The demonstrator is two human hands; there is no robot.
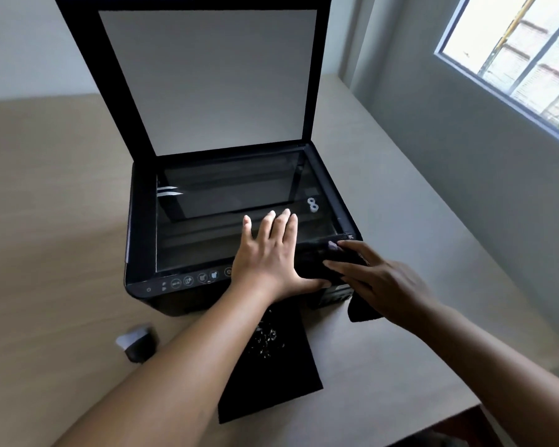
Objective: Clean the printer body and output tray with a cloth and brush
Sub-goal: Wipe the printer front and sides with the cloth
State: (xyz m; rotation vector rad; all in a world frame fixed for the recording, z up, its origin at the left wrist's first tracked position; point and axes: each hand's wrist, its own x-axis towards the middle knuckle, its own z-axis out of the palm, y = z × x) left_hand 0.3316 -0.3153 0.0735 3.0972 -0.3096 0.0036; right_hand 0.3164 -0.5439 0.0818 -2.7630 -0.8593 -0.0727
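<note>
A black printer (142, 227) stands on the wooden table with its scanner lid (207, 79) raised upright, showing the glass (226, 188). My left hand (271, 253) lies flat, fingers spread, on the front right part of the glass and the control panel. My right hand (378, 279) presses a dark cloth (363, 309) against the printer's front right corner; part of the cloth hangs down beside the body. A black output tray (271, 375) sticks out from the printer's front toward me, with white specks on it.
A small grey and black object (138, 341) lies on the table (46, 221) to the front left of the printer. The table's edge runs along the right, next to a grey wall with a window (513, 59).
</note>
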